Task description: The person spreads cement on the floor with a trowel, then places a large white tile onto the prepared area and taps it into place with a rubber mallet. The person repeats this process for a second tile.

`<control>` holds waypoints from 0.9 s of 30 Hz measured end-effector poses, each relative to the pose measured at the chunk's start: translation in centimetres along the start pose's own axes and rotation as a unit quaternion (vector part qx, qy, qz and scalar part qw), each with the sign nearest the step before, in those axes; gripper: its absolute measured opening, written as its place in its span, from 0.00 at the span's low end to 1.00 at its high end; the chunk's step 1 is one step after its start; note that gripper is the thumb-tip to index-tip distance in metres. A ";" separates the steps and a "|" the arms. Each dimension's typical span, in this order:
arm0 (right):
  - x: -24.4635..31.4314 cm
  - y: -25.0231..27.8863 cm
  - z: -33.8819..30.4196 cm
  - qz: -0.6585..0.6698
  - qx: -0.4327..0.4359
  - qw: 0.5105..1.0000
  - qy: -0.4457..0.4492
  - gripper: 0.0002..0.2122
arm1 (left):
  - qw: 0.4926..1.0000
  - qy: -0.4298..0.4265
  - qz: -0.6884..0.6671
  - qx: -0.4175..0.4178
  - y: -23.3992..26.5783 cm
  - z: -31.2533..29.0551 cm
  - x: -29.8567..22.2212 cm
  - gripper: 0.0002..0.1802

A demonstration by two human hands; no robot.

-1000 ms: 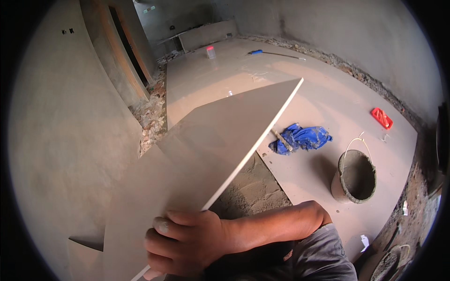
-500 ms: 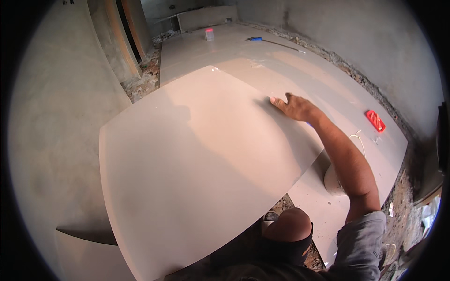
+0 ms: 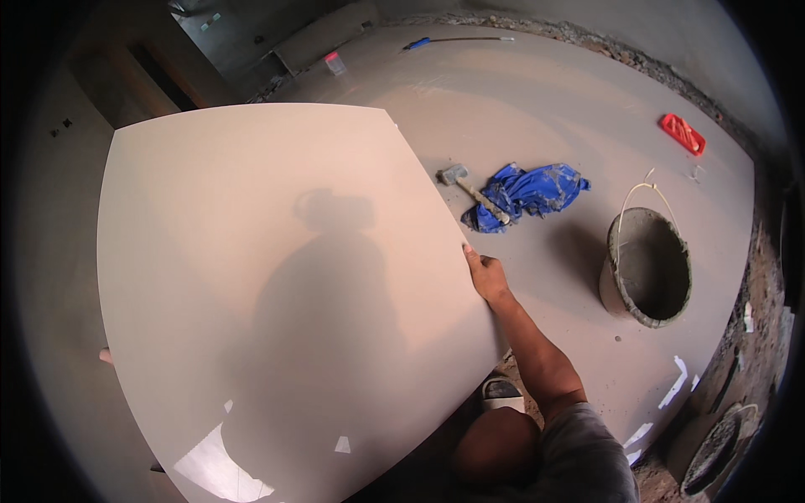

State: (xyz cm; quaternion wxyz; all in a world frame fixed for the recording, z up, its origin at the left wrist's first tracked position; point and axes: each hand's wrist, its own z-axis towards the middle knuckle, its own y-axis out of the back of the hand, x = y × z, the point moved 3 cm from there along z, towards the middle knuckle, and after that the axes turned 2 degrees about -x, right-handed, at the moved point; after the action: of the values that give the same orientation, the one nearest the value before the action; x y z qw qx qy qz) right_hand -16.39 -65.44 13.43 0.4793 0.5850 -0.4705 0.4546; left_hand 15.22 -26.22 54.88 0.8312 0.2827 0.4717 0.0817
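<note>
A large glossy beige floor tile (image 3: 277, 176) fills the left and middle of the view, tilted up in front of me. My right hand (image 3: 487, 275) is closed on its right edge, thumb on the near face and the other fingers hidden behind. At the left edge only a bit of my left hand (image 3: 106, 355) shows, wrapped round the tile from that side. To the right on the laid floor lie a mallet (image 3: 474, 194) and a crumpled blue plastic sack (image 3: 541, 189). My bent knee and sandalled foot (image 3: 501, 392) are below the tile's lower right corner.
A mortar-coated bucket (image 3: 647, 267) with a raised handle stands at right. Farther off lie a red tray (image 3: 682, 134), a blue-headed long tool (image 3: 419, 43) and a clear, red-lidded tub (image 3: 334, 63). Another bucket (image 3: 711, 453) sits lower right, beside rubble along the floor's edge.
The tile has been raised and tilted more upright. My right hand has moved down along its right edge. The mallet, blue sack and bucket have come into fuller view, and my left fingers now show.
</note>
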 end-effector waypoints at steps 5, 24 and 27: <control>-3.9 0.6 0.3 0.042 -0.015 0.998 -0.043 0.36 | 0.999 -0.023 0.026 0.037 -2.8 3.1 -2.2 0.42; -5.2 6.2 -3.5 -0.082 -0.109 0.990 0.028 0.29 | 0.964 0.221 -0.131 -0.073 -21.4 -1.3 29.2 0.40; -5.7 5.9 -4.2 -0.127 -0.086 0.987 0.042 0.28 | 0.950 0.279 -0.123 -0.073 -21.1 -4.5 34.3 0.37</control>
State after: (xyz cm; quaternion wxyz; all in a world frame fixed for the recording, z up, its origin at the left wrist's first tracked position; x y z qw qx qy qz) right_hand -23.40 -61.20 9.17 0.6008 0.5771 -0.4093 0.3721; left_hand 27.33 -28.11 16.24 0.6887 0.1267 0.7084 0.0884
